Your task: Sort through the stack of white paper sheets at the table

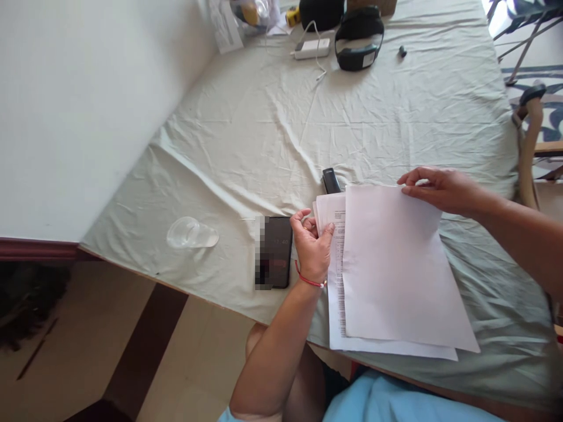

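My left hand (313, 246) pinches the left edge of a stack of printed sheets (336, 293), thumb on top and fingers beneath. Over that stack lies a blank-looking white sheet of paper (396, 269), shifted to the right so a strip of print shows at its left. Thumb and fingers of my right hand (428, 186) are closed on the top edge of this sheet near its upper right corner. A black stapler-like object (331, 180) sits just behind the stack, partly covered by it. Beside my left wrist rests a dark phone (277, 252), partly pixelated.
A clear plastic cup (192, 233) lies on its side on the green cloth (237, 146), left of the phone. At the back are a white power bank with a cable (311, 48), a black headset (359, 40) and a yellow tape measure (292, 16). A wall (97, 105) borders the left.
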